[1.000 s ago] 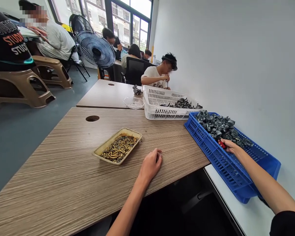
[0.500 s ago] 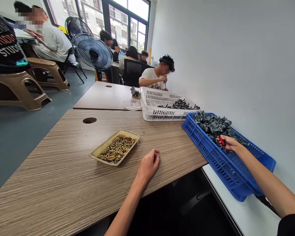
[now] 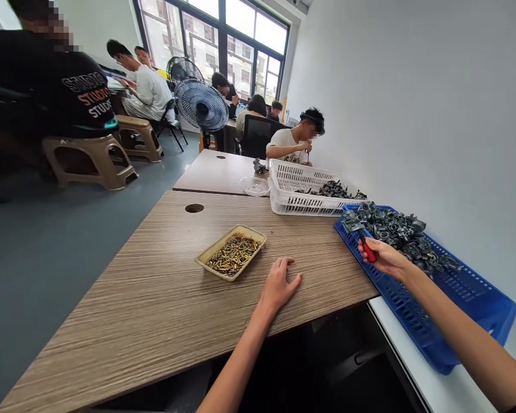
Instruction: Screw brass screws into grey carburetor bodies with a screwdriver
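Observation:
My left hand [image 3: 279, 285] rests on the wood-grain table [image 3: 155, 304], fingers apart and holding nothing. Just left of it stands a cream tray [image 3: 202, 260] filled with small brass-coloured pieces [image 3: 229, 258]. At the right, my right hand [image 3: 380, 256] is closed around the red handle of a tool [image 3: 367, 250]. The tool's dark shaft reaches up to a grey metal part [image 3: 351, 221] over the near left rim of the blue basket [image 3: 494, 304]; whether the two are joined I cannot tell. Many dark metal parts [image 3: 398, 229] lie heaped in that basket.
Behind the blue basket stands a white basket [image 3: 301, 205] with dark parts. A clear dish [image 3: 254, 186] and one metal part [image 3: 259, 166] lie beside it. A person [image 3: 290, 143] works beyond. At the left are a fan [image 3: 202, 108], stools [image 3: 90, 158] and several seated people.
The view has turned left. My right hand has drawn the red tool towards the basket's left rim, with a grey part now at its tip. My left hand's thumb and fingers have spread.

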`<control>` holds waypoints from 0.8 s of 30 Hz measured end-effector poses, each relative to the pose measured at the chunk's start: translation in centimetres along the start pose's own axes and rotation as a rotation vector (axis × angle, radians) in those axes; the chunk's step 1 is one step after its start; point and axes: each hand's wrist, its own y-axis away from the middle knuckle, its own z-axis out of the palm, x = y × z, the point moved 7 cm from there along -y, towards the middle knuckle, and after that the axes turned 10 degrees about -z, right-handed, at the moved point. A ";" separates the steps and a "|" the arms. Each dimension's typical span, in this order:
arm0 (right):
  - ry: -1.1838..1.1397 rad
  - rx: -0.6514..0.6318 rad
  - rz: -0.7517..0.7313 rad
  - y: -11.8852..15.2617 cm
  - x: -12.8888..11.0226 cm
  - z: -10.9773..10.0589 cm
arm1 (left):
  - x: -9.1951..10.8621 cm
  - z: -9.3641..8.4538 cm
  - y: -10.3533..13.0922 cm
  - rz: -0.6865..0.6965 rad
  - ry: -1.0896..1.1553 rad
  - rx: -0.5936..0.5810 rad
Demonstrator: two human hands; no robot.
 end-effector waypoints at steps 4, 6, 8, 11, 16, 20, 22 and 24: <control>-0.041 -0.099 -0.010 0.2 2.9 6.2 | 0.5 -0.8 0.3 0.009 -0.040 0.103; -0.056 -0.136 0.000 0.6 4.8 9.3 | 0.7 -0.9 0.4 0.011 -0.070 0.119; -0.058 -0.158 0.018 1.1 6.7 12.0 | 0.8 -0.9 0.4 0.005 -0.104 0.126; -0.050 -0.173 0.043 1.9 9.1 15.1 | 0.7 -0.8 0.4 -0.015 -0.146 0.123; 0.017 -0.201 0.054 2.4 11.1 17.3 | 0.3 -0.4 0.2 -0.037 -0.171 0.087; 0.104 -0.207 0.034 2.2 11.5 17.4 | -0.2 -0.1 0.2 -0.046 -0.142 0.061; 0.147 -0.212 0.027 2.1 11.6 17.3 | -0.5 0.0 0.2 -0.042 -0.120 0.068; 0.180 -0.221 0.021 2.3 11.7 17.2 | -0.7 0.0 0.2 -0.034 -0.103 0.088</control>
